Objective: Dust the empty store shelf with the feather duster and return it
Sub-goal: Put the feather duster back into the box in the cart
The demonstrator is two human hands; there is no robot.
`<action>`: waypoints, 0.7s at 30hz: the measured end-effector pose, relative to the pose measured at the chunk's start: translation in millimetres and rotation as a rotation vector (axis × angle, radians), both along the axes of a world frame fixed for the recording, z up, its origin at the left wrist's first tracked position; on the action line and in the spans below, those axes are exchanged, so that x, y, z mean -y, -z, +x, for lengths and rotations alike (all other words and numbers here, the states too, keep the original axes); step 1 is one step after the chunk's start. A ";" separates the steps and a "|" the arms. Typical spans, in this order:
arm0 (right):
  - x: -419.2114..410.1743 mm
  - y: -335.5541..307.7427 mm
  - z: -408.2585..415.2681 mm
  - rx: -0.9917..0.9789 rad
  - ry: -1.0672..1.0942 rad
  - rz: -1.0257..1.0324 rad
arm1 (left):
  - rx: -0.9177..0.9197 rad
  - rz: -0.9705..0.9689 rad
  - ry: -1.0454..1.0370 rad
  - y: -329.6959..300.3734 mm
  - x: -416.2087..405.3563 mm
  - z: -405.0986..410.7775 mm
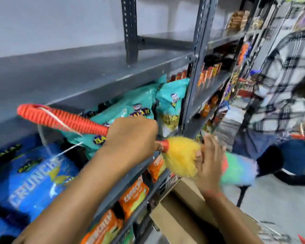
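Observation:
The empty grey shelf point(63, 73) runs across the upper left, bare on top. My left hand point(130, 136) is shut on the feather duster's orange ribbed handle point(60, 118), which points up and to the left in front of the shelf edge. The duster's head point(181, 155) is yellow near the handle and green and pink further right, blurred by motion. My right hand point(209, 159) lies against the fluffy head, fingers apart and flat on it. The duster hangs below the empty shelf, in front of the stocked one.
Teal snack bags point(171, 101), blue bags point(33, 175) and orange packets point(134, 196) fill the shelves below. A dark steel upright point(199, 46) divides the bays. An open cardboard box point(180, 213) stands at the shelf foot. A person in a checked shirt point(280, 95) crouches at right.

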State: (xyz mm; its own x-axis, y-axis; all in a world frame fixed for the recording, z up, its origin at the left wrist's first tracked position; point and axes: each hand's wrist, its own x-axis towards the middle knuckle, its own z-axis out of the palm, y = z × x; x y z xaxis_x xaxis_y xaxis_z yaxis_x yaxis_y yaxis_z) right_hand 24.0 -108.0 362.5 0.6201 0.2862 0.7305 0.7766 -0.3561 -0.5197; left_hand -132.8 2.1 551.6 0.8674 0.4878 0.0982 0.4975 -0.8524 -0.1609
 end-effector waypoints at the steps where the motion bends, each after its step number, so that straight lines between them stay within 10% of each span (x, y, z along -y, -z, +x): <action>1: 4.1 14.4 1.2 -0.044 0.001 -0.055 | -0.038 0.003 0.021 14.8 3.0 7.6; 21: 45.4 245.9 34.5 -0.595 0.037 -0.882 | -0.644 -0.423 -0.252 342.1 16.3 141.1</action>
State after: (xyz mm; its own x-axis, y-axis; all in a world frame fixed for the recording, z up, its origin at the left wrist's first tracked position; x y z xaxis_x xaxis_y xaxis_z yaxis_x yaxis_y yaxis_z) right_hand 58.5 -153.4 116.6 0.8282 0.5402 -0.1493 0.4636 -0.8100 -0.3590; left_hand 8.3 -14.3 209.4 0.5503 0.5599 -0.6195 0.6021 -0.7801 -0.1702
